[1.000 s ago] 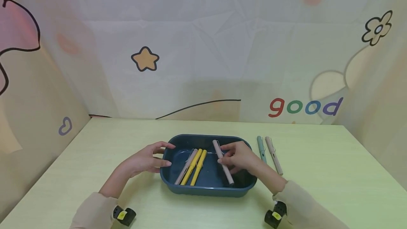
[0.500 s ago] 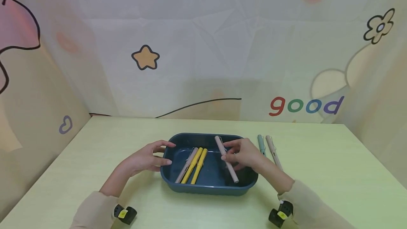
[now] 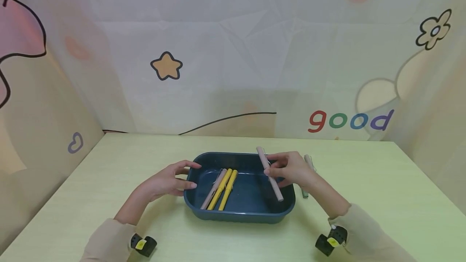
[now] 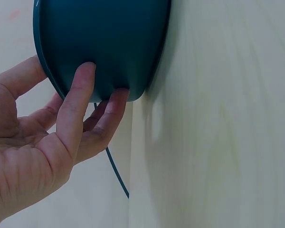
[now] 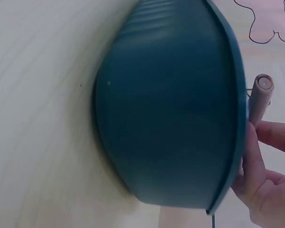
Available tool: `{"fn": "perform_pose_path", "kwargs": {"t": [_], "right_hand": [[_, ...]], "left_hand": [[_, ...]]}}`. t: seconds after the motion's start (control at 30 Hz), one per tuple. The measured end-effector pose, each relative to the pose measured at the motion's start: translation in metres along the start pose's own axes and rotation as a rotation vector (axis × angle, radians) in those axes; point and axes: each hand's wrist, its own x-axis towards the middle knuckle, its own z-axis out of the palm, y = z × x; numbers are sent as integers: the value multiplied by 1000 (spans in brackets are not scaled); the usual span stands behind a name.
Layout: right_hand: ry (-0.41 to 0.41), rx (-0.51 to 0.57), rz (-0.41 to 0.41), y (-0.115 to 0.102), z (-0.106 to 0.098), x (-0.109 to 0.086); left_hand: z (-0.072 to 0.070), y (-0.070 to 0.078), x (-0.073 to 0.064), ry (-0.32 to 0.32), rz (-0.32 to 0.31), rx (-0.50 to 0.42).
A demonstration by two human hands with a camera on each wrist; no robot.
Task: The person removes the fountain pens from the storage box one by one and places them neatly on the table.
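Pale worktop point(image 3: 109, 173), doodled backdrop point(image 3: 240, 51); we've got the left hand point(image 3: 165, 179) gripping the blue tub point(image 3: 240, 216); the right hand point(image 3: 291, 169) pinches a pink pen point(image 3: 274, 183) that's just risen rightward, over the tub's right end, so it's clear of three pens point(image 3: 219, 189) inside.

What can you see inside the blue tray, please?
Inside the blue tray lie one pale purple pen and two yellow pens. The right hand, holding a pale pen above, covers part of the tray's far right corner, so anything there is hidden.
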Motion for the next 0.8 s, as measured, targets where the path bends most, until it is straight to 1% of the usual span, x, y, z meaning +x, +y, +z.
{"fn": "perform_pose_path", "kwargs": {"t": [0.1,0.23,0.37,0.5,0.6,0.8], "right_hand": [[17,7,5,2,-7,-2],[27,25,11,5,-17,-4],[33,39,9,10,-31,-7],[41,30,7,15,-45,-8],[52,20,10,22,-56,-9],[72,10,24,39,-74,-10]], "left_hand": [[0,0,0,-9,8,-8],[1,0,-1,-6,11,-3],[0,0,-1,-1,9,0],[0,-1,-1,5,1,3],[0,-1,0,14,-9,2],[0,-1,0,8,-3,8]]}}
